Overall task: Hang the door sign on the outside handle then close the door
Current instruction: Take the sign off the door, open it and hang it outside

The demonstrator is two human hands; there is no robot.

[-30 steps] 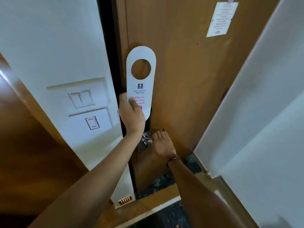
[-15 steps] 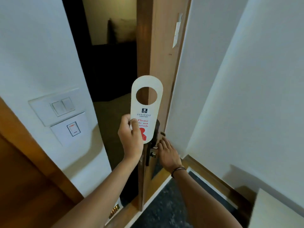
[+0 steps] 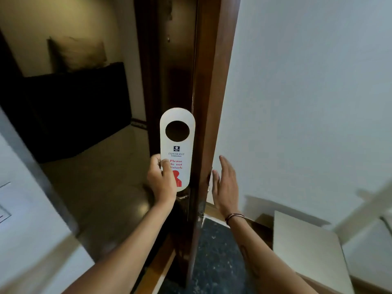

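While gripped — smooth, oblong door sign [image 3: 177, 145]

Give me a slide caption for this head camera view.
Left hand holds a do-not-disturb door sign upright beside the open door; right hand open near its edge.

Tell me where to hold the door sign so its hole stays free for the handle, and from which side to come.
Grip the door sign at its lower end, below the round hole, coming from the left as the left hand does now. The card is flat and upright, so a thumb-and-fingers pinch across its faces suits it and leaves the hole clear. The open right hand is free beside the door edge.
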